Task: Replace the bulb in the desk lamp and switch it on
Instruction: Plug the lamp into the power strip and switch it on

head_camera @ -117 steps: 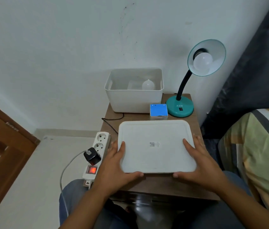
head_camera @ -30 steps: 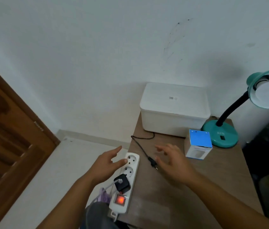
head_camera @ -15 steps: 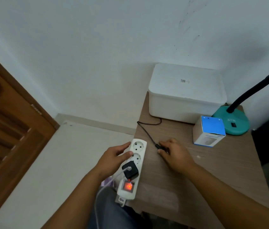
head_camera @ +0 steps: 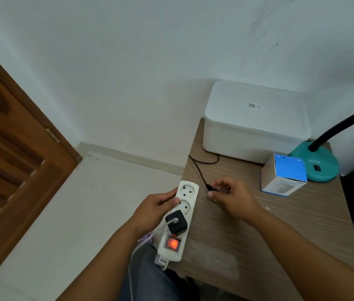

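Observation:
The teal desk lamp stands at the table's far right; only its base and black neck show, its shade and bulb are out of frame. Its black cord runs across the table to a plug pinched in my right hand, lifted just right of the white power strip. My left hand grips the strip's left side, thumb between the two free sockets. The strip's red switch glows, and a black adapter sits in its third socket.
A closed white storage box stands at the back of the wooden table. A blue-topped bulb carton sits beside the lamp base. A wooden door is at the left, pale floor below.
Since the first frame the lid went onto the white box and my view turned left. My left hand took hold of the strip. My right hand picked the plug up off the table.

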